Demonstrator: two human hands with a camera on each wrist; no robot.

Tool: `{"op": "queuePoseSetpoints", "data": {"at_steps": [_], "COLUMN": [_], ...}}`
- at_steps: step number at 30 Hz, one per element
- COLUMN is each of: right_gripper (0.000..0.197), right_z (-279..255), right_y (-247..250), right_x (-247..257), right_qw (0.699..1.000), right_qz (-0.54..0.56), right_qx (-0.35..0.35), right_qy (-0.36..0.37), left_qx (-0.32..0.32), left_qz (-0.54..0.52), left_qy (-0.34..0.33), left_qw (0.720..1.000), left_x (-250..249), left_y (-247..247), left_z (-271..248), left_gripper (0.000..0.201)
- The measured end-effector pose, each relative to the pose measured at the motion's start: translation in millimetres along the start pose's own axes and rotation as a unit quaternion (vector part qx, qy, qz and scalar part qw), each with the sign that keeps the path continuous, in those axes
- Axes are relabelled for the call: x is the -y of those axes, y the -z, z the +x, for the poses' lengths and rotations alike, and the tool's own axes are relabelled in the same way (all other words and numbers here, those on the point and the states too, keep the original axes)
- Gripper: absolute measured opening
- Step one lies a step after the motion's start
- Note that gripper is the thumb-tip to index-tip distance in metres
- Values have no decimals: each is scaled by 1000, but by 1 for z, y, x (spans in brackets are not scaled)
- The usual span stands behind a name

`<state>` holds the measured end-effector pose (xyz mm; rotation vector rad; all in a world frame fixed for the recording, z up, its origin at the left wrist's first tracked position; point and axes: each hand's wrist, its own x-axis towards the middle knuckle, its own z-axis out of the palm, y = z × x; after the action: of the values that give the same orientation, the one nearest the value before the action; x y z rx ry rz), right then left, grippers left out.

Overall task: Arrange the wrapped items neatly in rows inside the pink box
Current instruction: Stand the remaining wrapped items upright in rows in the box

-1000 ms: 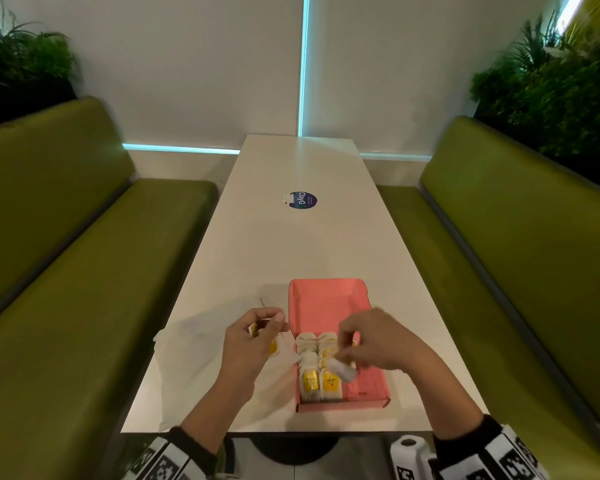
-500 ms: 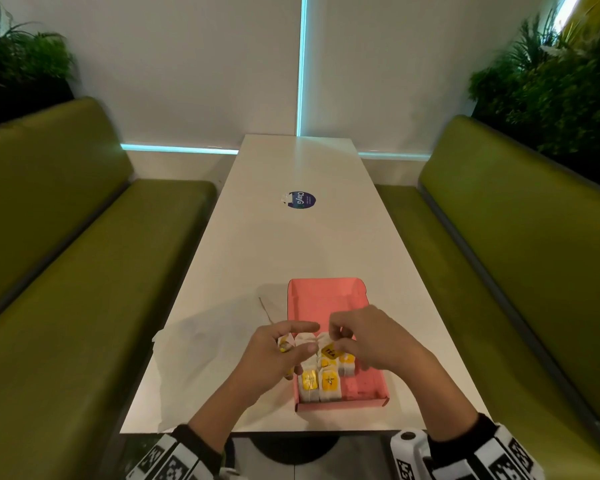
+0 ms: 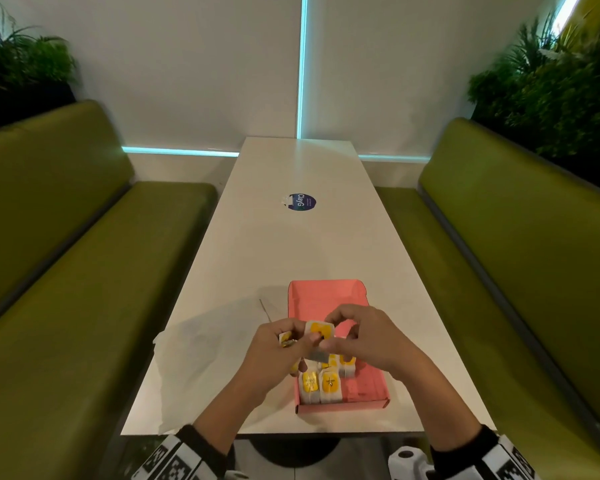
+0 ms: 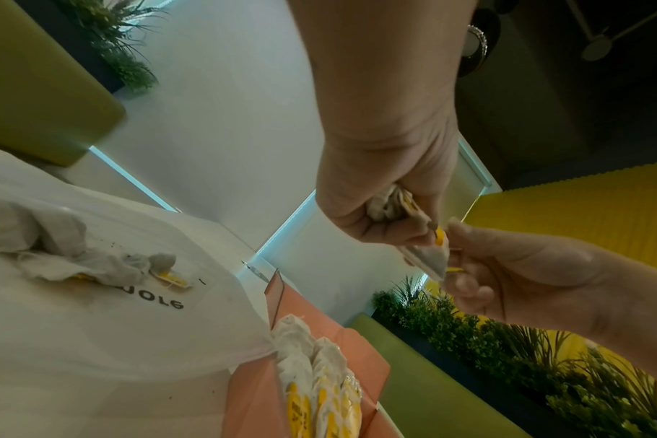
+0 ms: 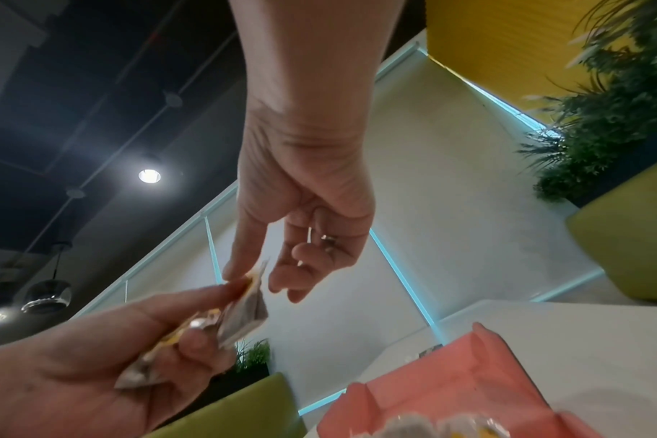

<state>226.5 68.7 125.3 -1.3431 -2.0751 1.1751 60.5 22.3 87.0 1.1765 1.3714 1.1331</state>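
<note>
Left hand (image 3: 278, 351) raised above the near-left corner of the open pink cardboard box (image 3: 374, 386); its fingers are curled round a small bunch of white wrapped sachets with yellow labels (image 4: 394, 201), and its thumb and forefinger also pinch the near edge of one further white sachet with a yellow label (image 3: 321, 332), held upright between the two hands; right hand (image 3: 364, 337) meets it from the other side, thumb (image 5: 240, 260) and forefinger tip pinching the top edge of that same sachet; remaining right fingers loosely curled and touching nothing, as the right wrist view shows; both hands thus clamped on the one shared sachet, above the box and not yet inside it.

Box sits on the near end of the long white worktop (image 3: 291, 244), lid flap (image 3: 326, 294) folded back away from the person; inside, against the left wall, white wrapped sachets with yellow labels (image 3: 321, 384) stand on edge in rows running from the near wall back under the hands; two side by side at the front, more behind, exact count hidden by the hands; right part of the box floor bare pink.

Left of the box, a flat white plastic bag with black print (image 4: 94, 311) lies on the worktop; on it a crumpled loose sachet with a yellow tag (image 4: 94, 260); farther up the worktop, a round dark blue sticker (image 3: 302, 201); green upholstered benches (image 3: 84, 271) along both sides.
</note>
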Motion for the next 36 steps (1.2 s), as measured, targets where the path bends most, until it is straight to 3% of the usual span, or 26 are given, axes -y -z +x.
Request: {"op": "queuePoseSetpoints", "data": {"at_steps": [5,8,15,20,22,25,30,36], "right_gripper": [7,14,17,12,10,10,16,15], "right_z": [1,3,5,5,5,7,9,7], "right_y": [-12,-14,-15,-13,-13,-14,-19,-25], "right_x": [-10,-11,-11,-13,-14,-14,-12,-9], "right_qw": [997,991,984,973,965,952,920,928], "right_qz": [66,122,164,210,243,286,368,351], "right_qx": [-41,-39,-52,-67,-72,-66,-65,-72], "right_qy": [-23,-31,-49,-65,-73,-86,-120,-106], "left_qx": [-38,-57,24,-7,9,49,21,3], "left_qz": [-45,-27,1,-17,-38,-45,4,105], "left_qy": [9,5,35,19,8,-21,-98,-238], "left_qw": [998,998,999,1000,999,998,995,966], "left_x": [-1,1,0,-2,-4,-4,6,17], "left_y": [-3,-2,4,8,8,6,4,1], "left_z": [-1,1,-2,-2,-3,-7,-5,-3], "left_gripper": [8,9,8,12,14,14,16,6]}}
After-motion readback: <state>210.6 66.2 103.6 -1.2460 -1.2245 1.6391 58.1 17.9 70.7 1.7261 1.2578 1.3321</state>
